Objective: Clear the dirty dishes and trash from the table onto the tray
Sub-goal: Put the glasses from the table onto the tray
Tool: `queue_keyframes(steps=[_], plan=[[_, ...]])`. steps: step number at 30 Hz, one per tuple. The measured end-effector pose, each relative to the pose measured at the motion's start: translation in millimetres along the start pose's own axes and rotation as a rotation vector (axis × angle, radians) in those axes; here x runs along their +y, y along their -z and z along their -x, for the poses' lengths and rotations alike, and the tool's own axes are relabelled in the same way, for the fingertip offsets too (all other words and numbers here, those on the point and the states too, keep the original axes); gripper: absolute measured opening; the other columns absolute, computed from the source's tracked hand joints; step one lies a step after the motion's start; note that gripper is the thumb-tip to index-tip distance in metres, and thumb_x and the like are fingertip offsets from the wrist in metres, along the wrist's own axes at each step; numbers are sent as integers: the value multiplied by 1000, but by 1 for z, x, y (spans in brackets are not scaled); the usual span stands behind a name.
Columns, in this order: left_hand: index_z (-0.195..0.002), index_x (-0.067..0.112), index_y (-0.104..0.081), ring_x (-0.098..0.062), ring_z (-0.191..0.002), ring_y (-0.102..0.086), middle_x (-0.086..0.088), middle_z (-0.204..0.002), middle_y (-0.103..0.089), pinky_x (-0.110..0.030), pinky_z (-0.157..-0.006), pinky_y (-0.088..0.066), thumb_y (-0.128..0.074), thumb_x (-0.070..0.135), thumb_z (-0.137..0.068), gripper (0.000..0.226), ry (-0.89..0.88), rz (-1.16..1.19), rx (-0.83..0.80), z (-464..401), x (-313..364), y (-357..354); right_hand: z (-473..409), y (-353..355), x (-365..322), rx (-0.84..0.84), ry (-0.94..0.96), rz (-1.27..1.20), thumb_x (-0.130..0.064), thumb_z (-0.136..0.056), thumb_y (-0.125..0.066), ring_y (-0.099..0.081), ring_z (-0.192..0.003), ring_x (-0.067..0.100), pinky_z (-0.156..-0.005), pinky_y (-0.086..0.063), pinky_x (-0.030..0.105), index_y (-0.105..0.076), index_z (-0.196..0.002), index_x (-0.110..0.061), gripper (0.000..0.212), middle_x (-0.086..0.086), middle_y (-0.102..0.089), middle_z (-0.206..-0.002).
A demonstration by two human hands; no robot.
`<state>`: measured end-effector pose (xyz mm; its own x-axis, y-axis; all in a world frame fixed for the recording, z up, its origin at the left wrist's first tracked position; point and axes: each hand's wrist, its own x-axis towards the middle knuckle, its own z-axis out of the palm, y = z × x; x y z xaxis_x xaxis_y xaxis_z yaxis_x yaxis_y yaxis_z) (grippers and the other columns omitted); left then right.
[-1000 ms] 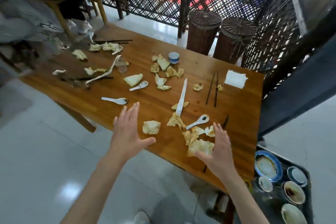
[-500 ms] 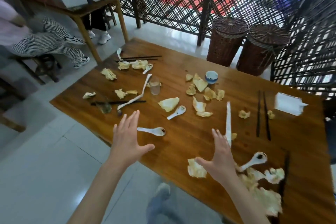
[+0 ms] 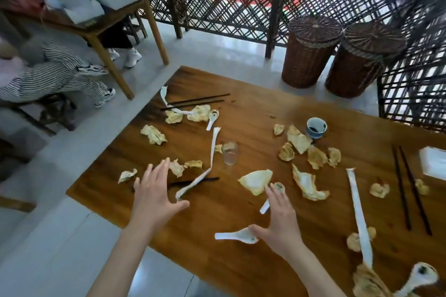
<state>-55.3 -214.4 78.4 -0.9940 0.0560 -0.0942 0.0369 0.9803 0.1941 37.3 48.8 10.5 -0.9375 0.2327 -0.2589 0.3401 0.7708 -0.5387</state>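
We hold both hands over the wooden tabletop [image 3: 253, 243], fingers spread wide and holding nothing. Our left hand [image 3: 154, 196] hovers near a long paper strip [image 3: 207, 164]; our right hand [image 3: 281, 222] sits between two white spoons [image 3: 237, 237], just above the nearer one. Crumpled napkins [image 3: 257, 181], a small glass [image 3: 230, 152] and a blue cup [image 3: 316, 127] lie scattered beyond.

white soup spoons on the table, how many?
4: far spoon beside the far chopsticks, one under the right hand's fingers, one by its thumb, one at the bottom right corner. Napkins may hide more.
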Motion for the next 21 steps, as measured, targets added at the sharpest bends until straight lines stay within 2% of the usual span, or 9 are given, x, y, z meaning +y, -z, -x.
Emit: queue_keyframes(steps=[5, 9, 12, 17, 21], plan=[[-150, 29, -6, -23, -145, -9, 4, -158, -14, -51, -114, -14, -76, 64, -58, 121, 23, -123, -167, -39, -38, -17, -22, -1, -13, 6, -47, 25, -52, -68, -75, 2, -145, 16, -117, -14, 41, -7, -148, -34, 107, -11, -8, -157], [-149, 33, -13, -23, -143, -20, 2, -157, -17, -51, -113, -25, -84, 50, -57, 117, 26, -177, -326, -54, -60, -33, -32, -3, -33, 33, -74, 32, -49, -72, -74, -1, -145, 19, -118, -13, 41, -7, -149, -32, 103, -8, -9, -157], [-147, 35, -22, -22, -138, -31, 2, -155, -22, -47, -109, -34, -85, 35, -62, 105, 35, -187, -416, -58, -68, -39, -41, -2, -49, 27, -75, 38, -50, -74, -72, 0, -145, 18, -118, -10, 39, -5, -149, -32, 102, -8, -6, -158], [-143, 33, -31, -16, -123, -50, 4, -141, -43, -36, -96, -49, -78, 22, -74, 85, 34, -171, -426, -63, -79, -45, -55, -1, -71, 29, -95, 29, -48, -73, -74, -1, -145, 20, -117, -15, 45, -7, -148, -34, 102, -9, -6, -158], [-142, 32, -33, -14, -117, -54, 5, -133, -49, -32, -91, -52, -75, 22, -76, 79, 8, -150, -406, -65, -78, -45, -56, -6, -73, 22, -99, 40, -49, -73, -73, 0, -145, 19, -117, -14, 47, -6, -148, -35, 101, -9, -5, -158]])
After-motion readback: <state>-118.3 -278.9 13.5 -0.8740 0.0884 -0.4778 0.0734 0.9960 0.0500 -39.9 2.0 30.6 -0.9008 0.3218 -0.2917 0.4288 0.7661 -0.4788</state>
